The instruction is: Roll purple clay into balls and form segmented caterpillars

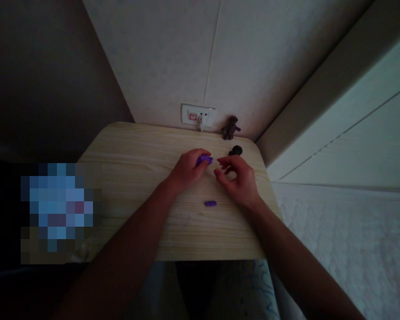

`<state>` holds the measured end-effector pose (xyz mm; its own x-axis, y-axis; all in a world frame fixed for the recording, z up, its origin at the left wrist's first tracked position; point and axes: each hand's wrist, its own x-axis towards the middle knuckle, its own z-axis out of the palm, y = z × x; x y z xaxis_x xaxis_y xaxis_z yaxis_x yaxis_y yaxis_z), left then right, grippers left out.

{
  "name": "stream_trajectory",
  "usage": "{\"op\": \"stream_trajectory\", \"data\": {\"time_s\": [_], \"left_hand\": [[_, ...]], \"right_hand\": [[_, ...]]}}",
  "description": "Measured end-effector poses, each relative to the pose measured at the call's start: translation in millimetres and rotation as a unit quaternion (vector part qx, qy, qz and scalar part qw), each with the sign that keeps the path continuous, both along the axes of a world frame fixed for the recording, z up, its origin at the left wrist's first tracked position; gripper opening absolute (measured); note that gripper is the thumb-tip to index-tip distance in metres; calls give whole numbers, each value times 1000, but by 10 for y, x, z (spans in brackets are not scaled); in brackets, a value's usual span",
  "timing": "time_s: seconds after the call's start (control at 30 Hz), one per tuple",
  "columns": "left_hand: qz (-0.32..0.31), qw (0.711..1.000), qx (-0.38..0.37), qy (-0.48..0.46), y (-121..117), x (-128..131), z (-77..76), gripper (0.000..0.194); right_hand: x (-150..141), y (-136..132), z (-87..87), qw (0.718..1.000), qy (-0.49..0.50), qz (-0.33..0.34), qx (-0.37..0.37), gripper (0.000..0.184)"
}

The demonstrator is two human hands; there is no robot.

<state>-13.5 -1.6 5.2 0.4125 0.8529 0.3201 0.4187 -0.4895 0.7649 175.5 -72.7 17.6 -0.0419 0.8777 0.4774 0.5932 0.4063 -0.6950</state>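
Observation:
My left hand [188, 169] is closed around a purple lump of what looks like modelling clay [204, 159], over the middle of the table. Just to its right is my right hand [237, 178], fingers curved and apart, with nothing visible between them. A small gap separates its fingertips from the purple lump. On the tabletop between my forearms lies a short purple roll [210, 203] with a bumpy surface. A small black rounded object [236, 150] sits behind my right hand, partly hidden by it.
A dark brown bear-shaped figure [231, 128] stands at the table's back edge by the wall. A wall socket [198, 115] with a plug is beside it. The wooden table [126, 155] has rounded back corners. White quilted bedding [346, 244] lies to the right. A blurred screen [58, 204] is at left.

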Motion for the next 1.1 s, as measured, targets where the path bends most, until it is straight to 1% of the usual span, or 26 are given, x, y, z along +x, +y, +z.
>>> {"op": "stream_trajectory", "data": {"time_s": [0.03,0.07,0.13,0.17,0.2,0.23,0.3,0.37,0.4,0.47,0.53,0.6,0.7,0.83,0.97,1.03,1.1], "left_hand": [[20,1000,-2,-4,8,-2,0,30],[36,999,-4,-7,16,-5,-1,30],[51,999,-9,-11,26,-10,-2,30],[54,998,-10,-15,29,-12,-3,29],[54,998,-12,-18,30,-12,-4,28],[54,998,-13,-22,31,-12,-5,28],[55,998,-13,-31,32,-8,-7,27],[63,997,-13,-39,34,-4,-6,28],[70,996,-15,-45,37,-3,-6,29],[87,994,-21,-62,44,-6,-5,29],[101,991,-28,-83,53,-12,-6,28],[103,989,-33,-97,57,-18,-7,28],[88,990,-39,-98,49,-16,0,29],[84,991,-49,-94,28,-2,20,27],[78,991,-50,-93,23,4,29,25],[81,991,-51,-97,23,7,29,26],[80,990,-56,-101,22,10,30,26]], "right_hand": [[30,-36,67,999,-16,37,-25,22],[58,-67,127,993,-39,91,-60,26],[101,-109,210,966,-96,202,-132,36],[111,-120,228,951,-124,238,-156,40],[113,-125,231,940,-147,258,-168,40],[108,-126,221,932,-163,273,-173,36],[79,-120,176,925,-169,290,-180,18],[29,-104,119,933,-152,275,-175,6],[-3,-92,91,942,-143,255,-161,6],[-76,-57,38,961,-142,212,-108,9],[-146,-15,-8,968,-159,187,-54,11],[-193,19,-46,970,-169,169,-32,12],[-200,35,-76,975,-154,157,-39,13],[-158,9,-77,975,-139,163,-53,19],[-145,1,-77,977,-129,164,-43,19],[-143,9,-88,982,-115,144,-33,19],[-134,24,-106,993,-76,83,-27,21]]}}
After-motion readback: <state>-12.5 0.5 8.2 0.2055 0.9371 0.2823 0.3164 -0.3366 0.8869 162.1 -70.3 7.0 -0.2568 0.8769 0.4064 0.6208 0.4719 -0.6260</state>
